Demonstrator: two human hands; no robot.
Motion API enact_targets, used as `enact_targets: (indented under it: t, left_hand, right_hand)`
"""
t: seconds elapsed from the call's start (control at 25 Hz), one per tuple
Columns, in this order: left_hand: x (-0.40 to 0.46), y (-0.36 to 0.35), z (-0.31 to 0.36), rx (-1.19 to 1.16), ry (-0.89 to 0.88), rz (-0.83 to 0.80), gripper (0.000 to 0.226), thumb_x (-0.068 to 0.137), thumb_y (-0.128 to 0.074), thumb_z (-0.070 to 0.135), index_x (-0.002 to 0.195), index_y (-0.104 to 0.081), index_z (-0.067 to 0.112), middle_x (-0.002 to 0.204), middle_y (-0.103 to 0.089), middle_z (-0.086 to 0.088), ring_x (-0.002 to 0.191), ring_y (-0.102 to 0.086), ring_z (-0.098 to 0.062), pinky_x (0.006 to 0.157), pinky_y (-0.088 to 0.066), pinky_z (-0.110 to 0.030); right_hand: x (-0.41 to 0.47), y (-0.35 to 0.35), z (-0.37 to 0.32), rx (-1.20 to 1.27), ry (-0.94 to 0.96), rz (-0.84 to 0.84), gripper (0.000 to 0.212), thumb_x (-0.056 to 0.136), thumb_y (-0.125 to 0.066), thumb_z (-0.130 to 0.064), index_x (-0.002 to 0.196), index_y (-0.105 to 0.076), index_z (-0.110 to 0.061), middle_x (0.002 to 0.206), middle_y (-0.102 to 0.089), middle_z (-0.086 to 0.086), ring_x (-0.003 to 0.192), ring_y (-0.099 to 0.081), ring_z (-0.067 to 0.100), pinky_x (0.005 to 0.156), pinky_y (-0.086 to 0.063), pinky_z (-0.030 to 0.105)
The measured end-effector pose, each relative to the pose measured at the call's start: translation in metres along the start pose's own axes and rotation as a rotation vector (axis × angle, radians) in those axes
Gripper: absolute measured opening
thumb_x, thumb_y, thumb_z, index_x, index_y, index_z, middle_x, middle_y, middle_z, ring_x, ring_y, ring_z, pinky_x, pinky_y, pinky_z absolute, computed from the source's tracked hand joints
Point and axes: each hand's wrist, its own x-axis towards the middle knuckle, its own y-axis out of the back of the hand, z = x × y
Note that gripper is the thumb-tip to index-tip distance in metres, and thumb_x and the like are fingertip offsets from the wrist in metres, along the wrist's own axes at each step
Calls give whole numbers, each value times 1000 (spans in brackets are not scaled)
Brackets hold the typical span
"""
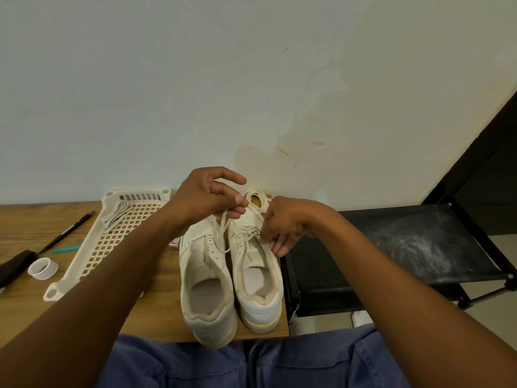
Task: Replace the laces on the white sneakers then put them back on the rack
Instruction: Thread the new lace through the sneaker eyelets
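Observation:
Two white sneakers stand side by side on the wooden table (42,219), heels toward me: the left sneaker (205,278) and the right sneaker (256,275). A cream lace (223,228) runs up from the eyelets of the right sneaker. My left hand (207,196) pinches that lace's upper end above the toes. My right hand (282,225) pinches another part of the lace at the right sneaker's eyelets. A loose coil of lace (258,196) lies behind the toes.
A cream perforated plastic tray (112,242) lies left of the shoes with a lace (116,214) in it. Further left are a pen (67,232), a teal stick (65,249), a white ring (43,268) and a dark object (14,268). A black rack shelf (419,242) stands on the right.

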Motion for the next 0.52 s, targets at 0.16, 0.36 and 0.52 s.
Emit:
enact_targets:
  t: [0.16,0.36,0.52]
  left_hand:
    - [2,-12,-6,312,49,-121,9,85,-81,8,93,-80,11,75,-78,-7,73,-77,-23,73,-63,-28]
    - [6,-30,-16,644,48,-141,7,79,-84,15,79,-83,22,71,-76,10,64,-73,-12,54,-53,-14]
    - [10,-35,-22,761,84,-122,3,78,-84,20,78,-82,18,71,-77,6,58,-72,-10,61,-59,-21]
  right_hand:
    - [5,1,5,86,-22,-14,28,94,-63,10,122,-60,12,108,-72,32,88,-75,37,88,-63,49]
    - [8,3,9,145,-36,-42,29,94,-61,15,122,-62,10,115,-70,34,90,-74,38,76,-63,49]
    - [10,4,9,143,-44,-51,31,94,-62,13,125,-62,11,117,-70,33,93,-74,38,76,-63,48]
